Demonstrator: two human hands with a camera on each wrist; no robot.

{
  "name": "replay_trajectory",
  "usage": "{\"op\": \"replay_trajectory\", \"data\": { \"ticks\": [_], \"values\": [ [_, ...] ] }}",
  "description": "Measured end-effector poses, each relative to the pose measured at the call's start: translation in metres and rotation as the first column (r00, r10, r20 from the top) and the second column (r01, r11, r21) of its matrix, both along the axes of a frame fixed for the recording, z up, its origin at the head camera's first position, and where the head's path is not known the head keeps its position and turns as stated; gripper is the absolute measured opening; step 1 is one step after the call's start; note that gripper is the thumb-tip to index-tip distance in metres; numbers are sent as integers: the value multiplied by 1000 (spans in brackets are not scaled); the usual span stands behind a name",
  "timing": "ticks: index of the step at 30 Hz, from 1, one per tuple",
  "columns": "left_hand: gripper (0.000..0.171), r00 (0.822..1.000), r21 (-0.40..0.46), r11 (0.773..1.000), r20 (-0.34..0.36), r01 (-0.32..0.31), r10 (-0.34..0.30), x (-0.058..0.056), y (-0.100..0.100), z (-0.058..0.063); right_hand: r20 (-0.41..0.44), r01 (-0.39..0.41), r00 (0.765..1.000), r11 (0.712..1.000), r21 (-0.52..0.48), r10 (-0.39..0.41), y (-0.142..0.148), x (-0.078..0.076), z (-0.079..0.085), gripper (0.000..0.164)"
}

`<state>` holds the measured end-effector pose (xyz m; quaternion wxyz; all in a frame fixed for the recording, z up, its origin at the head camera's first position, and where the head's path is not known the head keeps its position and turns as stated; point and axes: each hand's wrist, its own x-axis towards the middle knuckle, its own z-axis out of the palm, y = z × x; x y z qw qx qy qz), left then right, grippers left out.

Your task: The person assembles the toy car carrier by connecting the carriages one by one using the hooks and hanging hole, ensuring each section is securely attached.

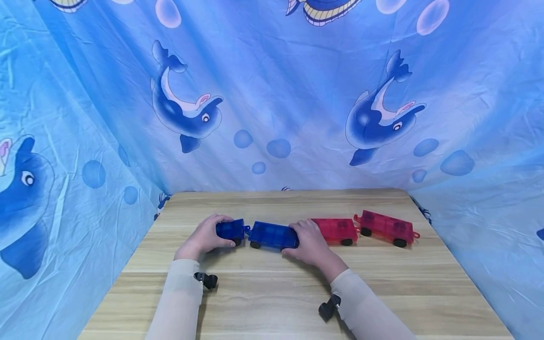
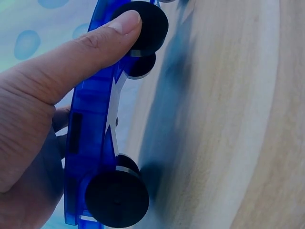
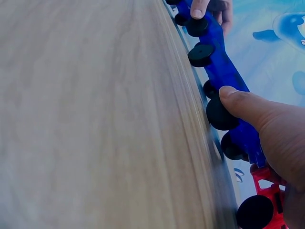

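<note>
Both hands grip blue toy wagons in a row of four across the table [image 1: 263,293].
The left hand [image 1: 207,235] curls round the left blue wagon [image 1: 232,229], thumb on a black wheel [image 2: 147,31]; the right hand [image 1: 311,243] holds the right end of the right blue wagon [image 1: 272,235], its thumb likewise on a wheel. A hook [image 1: 247,229] bridges the two blue wagons; whether it is latched cannot be told. To the right stand the inner red wagon [image 1: 337,230], partly behind the right hand, and the outer red wagon [image 1: 387,227], set at an angle.
</note>
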<state>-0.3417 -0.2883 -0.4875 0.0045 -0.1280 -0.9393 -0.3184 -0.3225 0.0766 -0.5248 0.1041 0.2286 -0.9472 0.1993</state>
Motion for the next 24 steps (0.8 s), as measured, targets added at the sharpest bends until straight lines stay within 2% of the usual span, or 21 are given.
{"op": "replay_trajectory", "data": {
  "ticks": [7,10,14,24],
  "values": [
    [79,999,-56,998,-31,-25,23,0,-1,0,7,6,1000,1000,-4,-6,0,0,1,85],
    [79,999,-75,997,-45,-16,13,0,-1,-1,5,7,1000,1000,-6,-7,0,-1,1,85],
    [80,999,-96,995,-45,8,-13,-1,0,-1,6,8,1000,1000,-7,-8,1,-1,0,85],
    [84,1000,-110,994,-19,6,-8,-2,-3,-3,9,-6,1000,1000,-2,6,0,0,1,86]
  ]
}}
